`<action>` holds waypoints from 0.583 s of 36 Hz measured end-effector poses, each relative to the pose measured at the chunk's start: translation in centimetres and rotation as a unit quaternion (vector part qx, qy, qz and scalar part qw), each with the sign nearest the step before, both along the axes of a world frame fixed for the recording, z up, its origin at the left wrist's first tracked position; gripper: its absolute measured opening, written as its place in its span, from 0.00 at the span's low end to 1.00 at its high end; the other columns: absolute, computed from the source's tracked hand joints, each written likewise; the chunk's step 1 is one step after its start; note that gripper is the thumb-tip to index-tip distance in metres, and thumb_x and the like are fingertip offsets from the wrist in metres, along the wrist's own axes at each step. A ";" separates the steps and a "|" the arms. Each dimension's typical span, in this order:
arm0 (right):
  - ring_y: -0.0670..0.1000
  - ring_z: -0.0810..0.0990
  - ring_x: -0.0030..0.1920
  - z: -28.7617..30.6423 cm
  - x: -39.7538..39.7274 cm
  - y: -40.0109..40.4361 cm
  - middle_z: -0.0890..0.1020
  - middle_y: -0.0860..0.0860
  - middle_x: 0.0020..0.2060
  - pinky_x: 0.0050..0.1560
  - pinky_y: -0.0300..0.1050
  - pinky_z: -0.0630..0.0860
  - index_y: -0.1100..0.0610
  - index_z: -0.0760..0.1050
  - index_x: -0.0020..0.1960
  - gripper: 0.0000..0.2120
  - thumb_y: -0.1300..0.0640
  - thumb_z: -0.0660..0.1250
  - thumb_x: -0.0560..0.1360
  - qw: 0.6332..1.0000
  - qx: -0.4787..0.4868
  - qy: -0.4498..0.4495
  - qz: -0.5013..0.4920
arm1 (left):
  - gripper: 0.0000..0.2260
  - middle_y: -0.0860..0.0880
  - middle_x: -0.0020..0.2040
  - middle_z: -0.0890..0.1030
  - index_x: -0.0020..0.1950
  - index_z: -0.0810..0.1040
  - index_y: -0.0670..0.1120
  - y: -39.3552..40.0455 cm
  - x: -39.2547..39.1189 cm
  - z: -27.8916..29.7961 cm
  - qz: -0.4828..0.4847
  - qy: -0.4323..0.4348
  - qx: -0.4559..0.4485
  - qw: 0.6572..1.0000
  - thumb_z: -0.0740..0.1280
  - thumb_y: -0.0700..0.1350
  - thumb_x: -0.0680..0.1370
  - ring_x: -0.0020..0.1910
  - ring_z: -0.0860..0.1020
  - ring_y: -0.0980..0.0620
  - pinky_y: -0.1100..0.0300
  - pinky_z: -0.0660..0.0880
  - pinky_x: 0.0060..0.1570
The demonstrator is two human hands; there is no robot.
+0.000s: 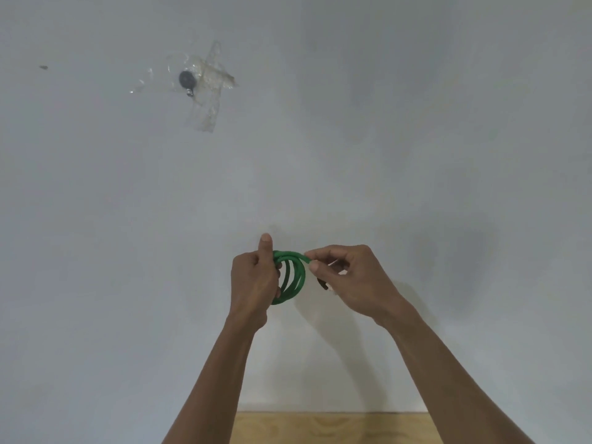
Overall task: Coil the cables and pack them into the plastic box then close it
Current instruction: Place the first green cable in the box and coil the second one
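Cable (293, 275), green and matte, sits coiled in round loops at lower centre, its long axis vertical in frame. I see my left hand (253, 280) gripping the coil, my right hand (347, 277) pinching its upper end.

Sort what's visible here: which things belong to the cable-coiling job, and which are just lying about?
Part of the job:
- green cable, coiled in loops
- left hand, gripping the coil
- right hand, pinching the cable's end

Lying about:
- clear plastic bag with a small dark round item inside, far left on the grey surface
- small dark speck

No plastic box is in view.
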State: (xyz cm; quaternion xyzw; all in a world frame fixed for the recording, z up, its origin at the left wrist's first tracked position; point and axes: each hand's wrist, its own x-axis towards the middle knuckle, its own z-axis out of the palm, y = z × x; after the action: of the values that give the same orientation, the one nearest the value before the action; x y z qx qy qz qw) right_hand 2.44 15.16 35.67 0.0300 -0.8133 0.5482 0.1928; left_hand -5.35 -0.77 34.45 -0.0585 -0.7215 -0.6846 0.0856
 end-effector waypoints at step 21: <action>0.44 0.78 0.31 0.7 -0.2 -3.6 0.85 0.46 0.34 0.34 0.31 0.74 0.53 0.86 0.43 0.15 0.57 0.86 0.60 0.984 -0.157 0.072 -0.037 | 0.27 0.45 0.26 0.69 0.31 0.69 0.43 0.5 1.4 0.3 0.018 -0.028 0.041 0.999 0.55 0.60 0.83 0.24 0.68 0.48 0.63 0.67 0.19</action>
State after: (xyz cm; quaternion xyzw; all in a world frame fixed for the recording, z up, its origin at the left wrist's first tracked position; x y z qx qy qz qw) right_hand 2.23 11.52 36.39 0.0086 -0.7020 0.6577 0.2730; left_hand -3.92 -0.23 34.74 -0.0226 -0.6962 -0.7131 0.0797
